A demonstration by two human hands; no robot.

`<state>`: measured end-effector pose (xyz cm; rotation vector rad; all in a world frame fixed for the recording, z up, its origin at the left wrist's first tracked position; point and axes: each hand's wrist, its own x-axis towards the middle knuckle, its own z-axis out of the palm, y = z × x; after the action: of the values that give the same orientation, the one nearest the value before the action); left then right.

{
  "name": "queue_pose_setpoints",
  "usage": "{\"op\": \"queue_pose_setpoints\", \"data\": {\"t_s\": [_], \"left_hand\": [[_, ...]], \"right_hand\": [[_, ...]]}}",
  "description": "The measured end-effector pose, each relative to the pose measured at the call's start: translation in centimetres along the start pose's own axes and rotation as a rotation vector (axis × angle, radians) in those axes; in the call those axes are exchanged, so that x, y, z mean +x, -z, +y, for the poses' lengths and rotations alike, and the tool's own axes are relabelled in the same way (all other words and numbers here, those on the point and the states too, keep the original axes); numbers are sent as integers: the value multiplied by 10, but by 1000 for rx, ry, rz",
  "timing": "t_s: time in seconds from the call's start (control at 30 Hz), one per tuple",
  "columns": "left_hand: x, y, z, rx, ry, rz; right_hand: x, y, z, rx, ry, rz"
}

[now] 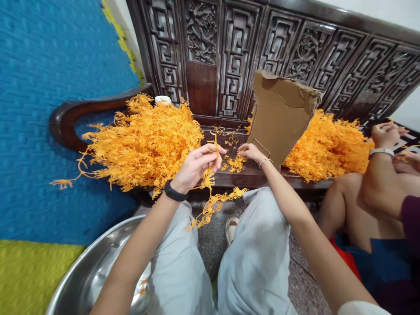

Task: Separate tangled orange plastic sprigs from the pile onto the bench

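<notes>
My left hand (200, 164), wearing a black wristband, is closed on a branching orange plastic sprig (213, 205). The sprig's thin stem sticks up above the fingers, and its lacy branches dangle over my lap. My right hand (251, 152), with a thin bracelet at the wrist, is over the bench beside a cardboard piece. Its fingertips are drawn together at a small heap of loose orange pieces (235, 163); what they pinch, if anything, is too small to make out. A thin wire-like loop (262, 146) shows just behind this hand.
A big orange pile (154, 144) lies on the bench at left, another (328, 148) at right. The upright cardboard (282, 118) stands between them. A metal basin (98, 262) is at lower left. Another person's hand (387, 133) is at far right.
</notes>
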<state>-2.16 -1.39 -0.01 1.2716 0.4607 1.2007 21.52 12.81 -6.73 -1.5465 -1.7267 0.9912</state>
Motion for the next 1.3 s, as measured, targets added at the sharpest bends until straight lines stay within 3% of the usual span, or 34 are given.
{"op": "queue_pose_setpoints", "data": {"t_s": [0.27,0.4,0.5,0.6,0.7,0.83,0.97,1.07,1.2,1.3], "left_hand": [[-1,0,-6,279,-3,-89],[-2,1,-12,323,68,-85],[-3,0,-15,366,105,-59],[-4,-3,-15,381,97,-18],[-4,-3,-13,344,81,57],[-1,2,-13,253,41,130],[0,4,-13,170,-16,197],[0,2,-10,101,-45,243],[-2,-3,-6,-1,-1,213],[-3,-5,-6,-11,60,128]], "right_hand": [[-2,0,-6,-52,27,58],[-20,3,-32,33,104,20],[-42,1,-55,224,201,-33],[-64,-3,-75,348,289,-144],[-82,-8,-88,257,379,-254],[-99,-11,-99,112,532,-220],[-110,-10,-105,20,547,-321],[-114,-9,-106,86,559,-314],[-114,-9,-106,248,569,-207],[-115,-11,-106,304,542,-225]]}}
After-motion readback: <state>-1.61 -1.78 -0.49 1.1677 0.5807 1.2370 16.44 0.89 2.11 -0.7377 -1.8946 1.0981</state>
